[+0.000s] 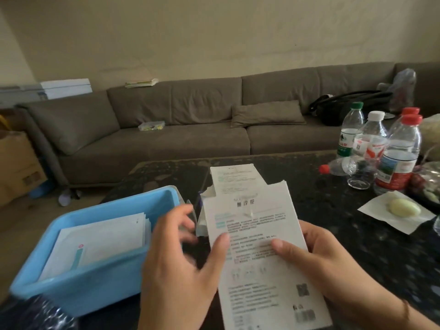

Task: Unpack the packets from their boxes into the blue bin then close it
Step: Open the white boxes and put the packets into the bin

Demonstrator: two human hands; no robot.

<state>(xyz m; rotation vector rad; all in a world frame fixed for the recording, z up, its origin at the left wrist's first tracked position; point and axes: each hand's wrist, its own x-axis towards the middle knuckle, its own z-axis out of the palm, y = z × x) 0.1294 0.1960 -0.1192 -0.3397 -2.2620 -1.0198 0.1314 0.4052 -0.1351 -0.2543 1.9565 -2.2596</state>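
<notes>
— Right hand (333, 260)?
— Gripping the white box (264, 248) at its right edge, thumb laid across the printed face, other fingers behind and hidden.
— Left hand (181, 260)?
— Thumb pressed on the box's left edge near mid-height; the other fingers spread and relaxed to the left, blurred, holding nothing clearly. Counted as loosely open, touching only.
— Box itself?
— Held upright and tilted slightly, lower centre of the frame, between both grips. Top flap (234, 177) open and standing above the body, torn cardboard at the upper left corner. Printed text too blurred to read.
— Blue bin (95, 291)?
— Lower left of the frame, just beside the left hand, resting on the dark speckled surface (333, 206). Open on top, white flat packets (102, 244) stacked inside, one showing a teal stripe.
— Lid?
— Pale edge just behind the bin's far corner; cannot tell whether a lid.
— Further out?
— Right side of the frame: a cluster of water bottles (378, 148), most upright, one lying down with a red cap. Nearer, a white napkin (397, 211) with a pale yellowish lump on it. Upper half of the frame: a long grey-brown sofa (181, 129) with a cushion and a dark bag on it. Far left: a cardboard box (16, 163) on the floor.
</notes>
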